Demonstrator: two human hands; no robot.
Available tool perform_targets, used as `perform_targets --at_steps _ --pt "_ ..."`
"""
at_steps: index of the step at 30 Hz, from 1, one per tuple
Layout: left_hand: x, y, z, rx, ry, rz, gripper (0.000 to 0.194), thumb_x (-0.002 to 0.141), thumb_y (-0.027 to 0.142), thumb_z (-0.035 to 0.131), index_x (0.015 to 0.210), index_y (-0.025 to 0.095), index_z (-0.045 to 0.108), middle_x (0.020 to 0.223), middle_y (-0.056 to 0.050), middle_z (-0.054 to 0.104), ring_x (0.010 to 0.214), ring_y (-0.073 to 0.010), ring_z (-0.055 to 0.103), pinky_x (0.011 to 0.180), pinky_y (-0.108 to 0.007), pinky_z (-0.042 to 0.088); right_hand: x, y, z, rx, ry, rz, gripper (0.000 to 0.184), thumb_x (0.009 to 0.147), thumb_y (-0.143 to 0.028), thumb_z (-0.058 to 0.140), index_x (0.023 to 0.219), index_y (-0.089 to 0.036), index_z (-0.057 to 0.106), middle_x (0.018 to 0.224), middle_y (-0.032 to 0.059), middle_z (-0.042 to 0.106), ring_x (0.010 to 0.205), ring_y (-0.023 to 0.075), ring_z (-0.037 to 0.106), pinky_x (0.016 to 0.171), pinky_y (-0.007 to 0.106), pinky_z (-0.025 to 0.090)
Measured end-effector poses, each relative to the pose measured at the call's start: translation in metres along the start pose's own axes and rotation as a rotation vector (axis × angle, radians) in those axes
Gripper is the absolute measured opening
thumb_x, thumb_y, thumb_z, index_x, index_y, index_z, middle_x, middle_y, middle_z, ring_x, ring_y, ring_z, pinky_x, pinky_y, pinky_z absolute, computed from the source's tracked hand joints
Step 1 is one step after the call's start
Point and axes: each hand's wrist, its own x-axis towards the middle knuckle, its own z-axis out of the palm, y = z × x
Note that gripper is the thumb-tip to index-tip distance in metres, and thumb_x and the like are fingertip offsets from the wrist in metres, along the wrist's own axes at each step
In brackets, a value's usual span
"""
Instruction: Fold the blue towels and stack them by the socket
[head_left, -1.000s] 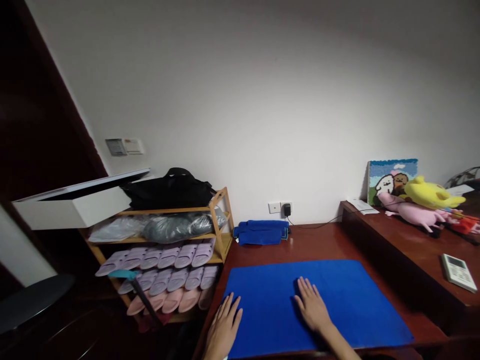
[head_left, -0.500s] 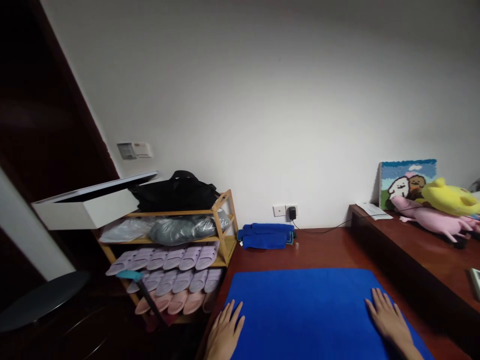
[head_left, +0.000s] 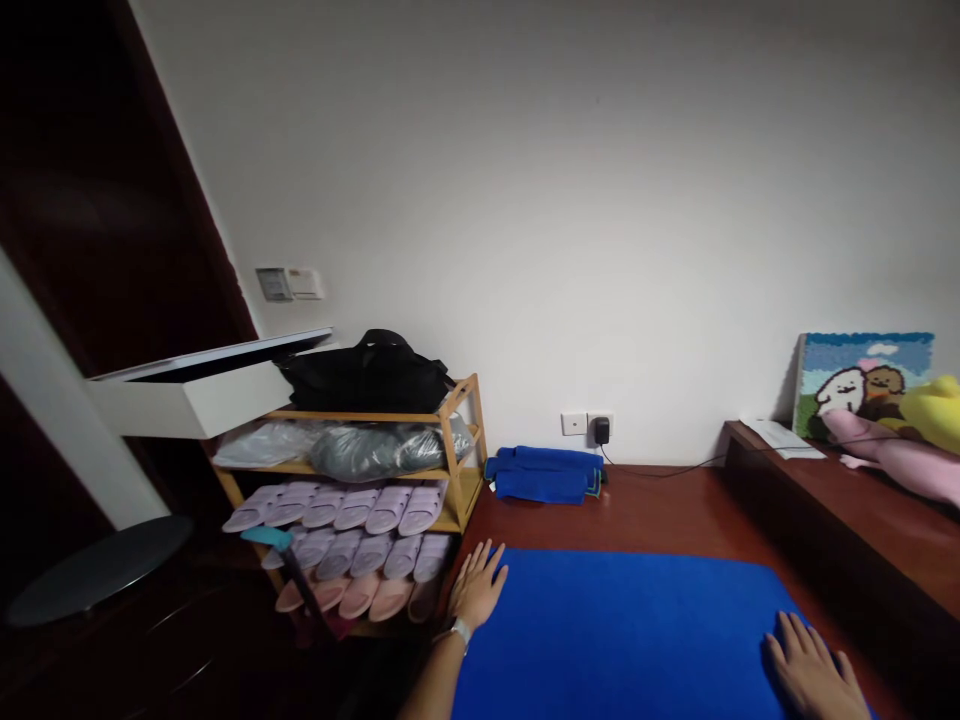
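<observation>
A blue cloth [head_left: 622, 630] lies spread flat over the dark red wooden surface [head_left: 667, 510]. My left hand [head_left: 478, 585] rests flat at the cloth's far left corner, fingers stretched out and a watch [head_left: 460, 630] on the wrist. On the cloth's right side my right hand [head_left: 812, 665] lies palm down with its fingers apart. Neither hand holds anything. Behind the cloth, against the wall, sit folded blue cloths [head_left: 546, 474] with a green edge at one end.
Left stands a wooden rack [head_left: 456, 440] with a black bag [head_left: 367, 378], plastic-wrapped items and several slippers [head_left: 382, 507]. A white box [head_left: 202, 400] juts out beside it. A raised ledge on the right bears a pink plush toy [head_left: 900, 460] and a picture [head_left: 847, 375]. A plugged-in adapter [head_left: 601, 431] trails a cord.
My left hand has slid forward along the cloth's left edge to its far corner, bringing the watch into view. My right hand sits slightly lower in view. The camera view has shifted left.
</observation>
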Motion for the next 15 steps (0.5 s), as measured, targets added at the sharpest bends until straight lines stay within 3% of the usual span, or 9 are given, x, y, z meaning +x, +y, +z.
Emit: perform_targets --at_steps 2,4,8,10,12,15 --pt "0.001 -0.006 0.009 -0.005 0.028 0.003 0.058 0.107 0.048 0.034 0.162 0.03 0.041 0.171 -0.005 0.036 0.159 -0.0232 0.029 0.13 -0.046 0.024 0.004 -0.037 -0.009 -0.069 -0.014 -0.017 0.08 0.089 -0.05 0.02 0.143 -0.013 0.065 0.156 0.0174 0.054 0.149 0.0388 0.045 0.123 0.064 0.029" --pt "0.001 -0.009 0.015 -0.002 0.052 0.017 0.057 0.107 0.048 0.034 0.161 0.03 0.042 0.171 -0.005 0.036 0.159 -0.0231 0.029 0.13 -0.047 0.024 0.007 -0.095 -0.022 -0.039 -0.05 -0.07 0.079 0.093 -0.048 0.02 0.15 -0.009 0.057 0.161 0.0168 0.048 0.153 0.0361 0.039 0.126 0.059 0.027" --pt "0.004 -0.009 0.019 0.012 0.055 0.026 0.057 0.107 0.047 0.035 0.161 0.03 0.042 0.171 -0.006 0.034 0.159 -0.0254 0.029 0.129 -0.049 0.026 0.007 -0.233 -0.047 0.214 -0.245 -0.366 0.073 0.101 -0.054 0.02 0.162 -0.019 0.041 0.169 0.0043 0.034 0.159 0.0271 0.026 0.13 0.051 0.02" --pt "0.006 -0.009 0.02 0.017 0.057 0.024 0.057 0.107 0.047 0.036 0.161 0.03 0.041 0.172 -0.006 0.033 0.159 -0.0264 0.029 0.128 -0.05 0.027 0.008 -0.28 -0.054 0.274 -0.337 -0.463 0.073 0.102 -0.057 0.021 0.165 -0.02 0.034 0.172 0.0024 0.028 0.161 0.0256 0.02 0.132 0.049 0.016" --pt "0.008 -0.009 0.021 0.018 0.058 0.021 0.058 0.107 0.048 0.035 0.162 0.03 0.04 0.172 -0.007 0.031 0.159 -0.027 0.028 0.128 -0.051 0.027 0.011 -0.299 -0.053 0.287 -0.382 -0.49 0.074 0.103 -0.058 0.022 0.166 -0.02 0.03 0.173 0.0027 0.025 0.162 0.0253 0.017 0.132 0.049 0.013" --pt "0.009 -0.01 0.021 0.027 0.057 0.022 0.058 0.107 0.048 0.035 0.162 0.031 0.039 0.173 -0.007 0.031 0.159 -0.0267 0.028 0.129 -0.052 0.024 0.023 -0.275 -0.042 0.262 -0.361 -0.459 0.073 0.103 -0.058 0.022 0.166 -0.021 0.029 0.173 0.0036 0.025 0.162 0.0253 0.017 0.131 0.05 0.012"
